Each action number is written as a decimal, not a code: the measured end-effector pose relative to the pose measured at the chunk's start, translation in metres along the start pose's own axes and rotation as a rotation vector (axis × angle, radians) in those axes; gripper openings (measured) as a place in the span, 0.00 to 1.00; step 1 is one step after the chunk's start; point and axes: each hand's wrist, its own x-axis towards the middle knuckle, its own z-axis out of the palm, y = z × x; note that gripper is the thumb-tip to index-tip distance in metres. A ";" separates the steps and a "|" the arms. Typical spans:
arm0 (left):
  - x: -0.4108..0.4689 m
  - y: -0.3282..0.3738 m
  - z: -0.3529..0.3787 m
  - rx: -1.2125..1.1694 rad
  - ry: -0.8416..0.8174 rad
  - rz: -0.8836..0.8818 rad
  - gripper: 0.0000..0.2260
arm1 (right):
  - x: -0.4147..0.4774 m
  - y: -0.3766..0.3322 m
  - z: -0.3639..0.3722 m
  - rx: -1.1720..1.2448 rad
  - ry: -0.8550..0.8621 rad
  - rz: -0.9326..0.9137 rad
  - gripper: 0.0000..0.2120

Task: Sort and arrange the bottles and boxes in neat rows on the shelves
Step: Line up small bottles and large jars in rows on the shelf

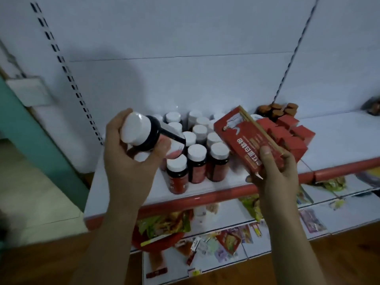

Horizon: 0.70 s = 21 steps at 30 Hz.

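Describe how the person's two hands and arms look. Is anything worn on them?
Both are bare. The left hand and the right hand wear no gloves, and no ring shows on the fingers in view. The left forearm and the right forearm show no sleeve, watch or bracelet down to the picture's lower edge.

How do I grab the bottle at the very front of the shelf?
Probably from the front or above: grip the front bottle round its white cap. It stands upright nearest the shelf edge, with other bottles crowding behind and beside it.
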 end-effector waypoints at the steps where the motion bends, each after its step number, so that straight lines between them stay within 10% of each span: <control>1: -0.009 0.010 0.018 -0.037 -0.071 0.006 0.31 | 0.002 -0.003 -0.023 -0.013 0.013 0.016 0.19; 21: -0.196 0.055 0.582 -0.564 -0.641 -0.348 0.24 | 0.175 -0.079 -0.499 0.116 0.649 0.065 0.19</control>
